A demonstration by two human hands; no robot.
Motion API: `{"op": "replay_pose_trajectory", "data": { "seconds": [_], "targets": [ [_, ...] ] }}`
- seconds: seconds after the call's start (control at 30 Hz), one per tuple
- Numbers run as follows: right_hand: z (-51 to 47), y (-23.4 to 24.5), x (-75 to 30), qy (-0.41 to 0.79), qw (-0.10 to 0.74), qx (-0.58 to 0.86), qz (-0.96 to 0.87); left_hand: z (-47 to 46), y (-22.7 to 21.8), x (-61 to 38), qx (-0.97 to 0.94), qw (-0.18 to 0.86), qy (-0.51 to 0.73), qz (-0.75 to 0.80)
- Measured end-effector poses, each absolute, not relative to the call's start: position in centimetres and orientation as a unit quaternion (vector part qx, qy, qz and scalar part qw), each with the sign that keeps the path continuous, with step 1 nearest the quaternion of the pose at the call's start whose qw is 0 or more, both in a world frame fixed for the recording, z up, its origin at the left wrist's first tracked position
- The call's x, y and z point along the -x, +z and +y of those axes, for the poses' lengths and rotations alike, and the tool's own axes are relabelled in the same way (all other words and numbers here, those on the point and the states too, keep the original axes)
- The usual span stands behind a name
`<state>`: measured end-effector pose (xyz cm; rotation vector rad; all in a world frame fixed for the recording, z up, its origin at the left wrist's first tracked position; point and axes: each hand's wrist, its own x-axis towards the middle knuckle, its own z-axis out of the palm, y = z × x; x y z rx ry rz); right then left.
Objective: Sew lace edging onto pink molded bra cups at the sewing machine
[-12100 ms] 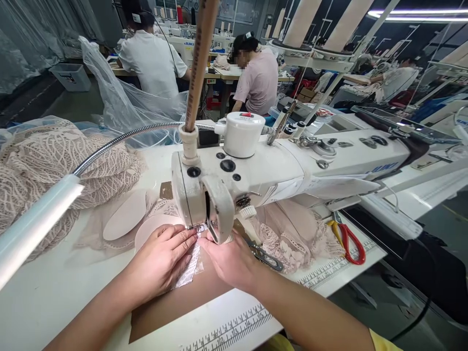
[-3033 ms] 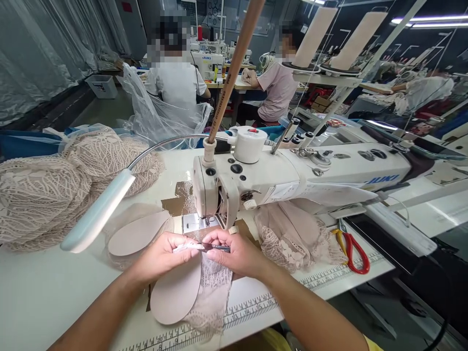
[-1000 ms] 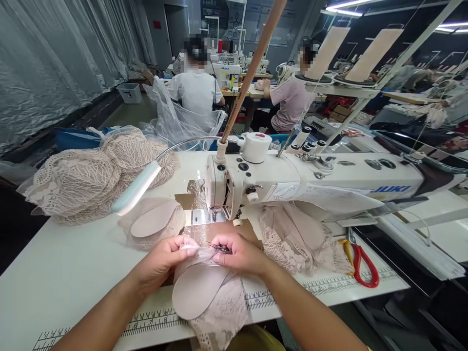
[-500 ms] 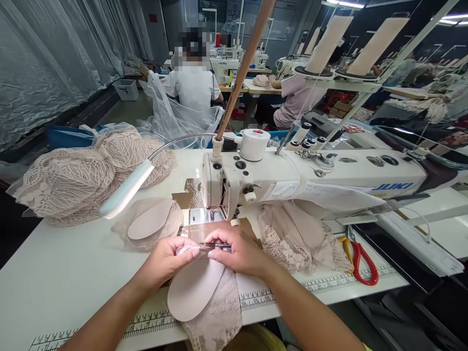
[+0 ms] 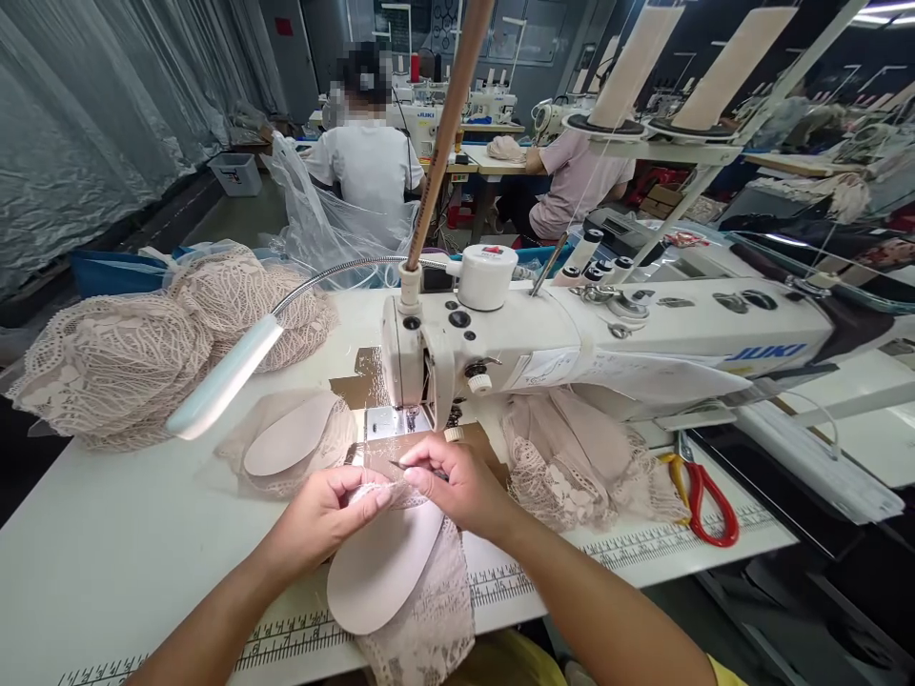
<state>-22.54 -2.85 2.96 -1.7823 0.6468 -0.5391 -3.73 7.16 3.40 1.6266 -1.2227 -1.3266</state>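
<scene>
My left hand [image 5: 345,510] is closed, pinching the gathered edge of a beige lace piece [image 5: 436,595] between thumb and fingers. A smooth oval pad [image 5: 386,572] lies on that lace, hanging down toward the table's front edge. My right hand [image 5: 457,481] is closed around a small dark pointed tool [image 5: 397,465]. Its tip sticks out to the left, just above the lace edge; the rest is hidden by my fingers, so its kind cannot be made out. Both hands are in front of the sewing machine's needle area [image 5: 407,419].
The white sewing machine [image 5: 493,333] stands just beyond my hands, with a lit lamp [image 5: 225,376] at its left. Lace pieces [image 5: 114,372] are heaped at the left. More lace [image 5: 572,467] and red-handled scissors [image 5: 711,510] lie right. Two people [image 5: 368,171] sit farther back.
My right hand has lifted and turned slightly, and the tool now shows only its tip. The lace edge between my hands is more exposed. The whole view has shifted slightly.
</scene>
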Motion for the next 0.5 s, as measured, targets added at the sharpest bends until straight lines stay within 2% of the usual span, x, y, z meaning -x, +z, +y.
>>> {"op": "replay_pose_trajectory", "data": {
  "seconds": [0.1, 0.17, 0.23, 0.3, 0.37, 0.5],
  "targets": [
    [-2.8, 3.1, 22.7, -0.239, 0.511, 0.779, 0.275, 7.0, 5.2, 2.0, -0.707, 0.334, -0.327, -0.531],
    [-2.4, 3.2, 22.4, -0.221, 0.437, 0.843, 0.223, 6.2, 6.1, 0.3, -0.74, 0.331, -0.216, -0.544],
    [-1.8, 3.1, 22.0, -0.167, 0.347, 0.912, 0.14, 4.7, 6.3, -1.6, -0.755, 0.315, -0.162, -0.552],
    [-1.4, 3.0, 21.7, -0.096, 0.274, 0.954, 0.078, 3.1, 5.8, -3.3, -0.77, 0.285, -0.173, -0.543],
    [-1.3, 3.1, 21.9, -0.036, 0.243, 0.967, 0.074, 2.1, 4.9, -4.5, -0.779, 0.27, -0.225, -0.518],
    [-2.2, 3.8, 23.7, 0.027, 0.272, 0.945, 0.178, 2.4, 3.5, -4.7, -0.75, 0.263, -0.349, -0.496]
  ]
}}
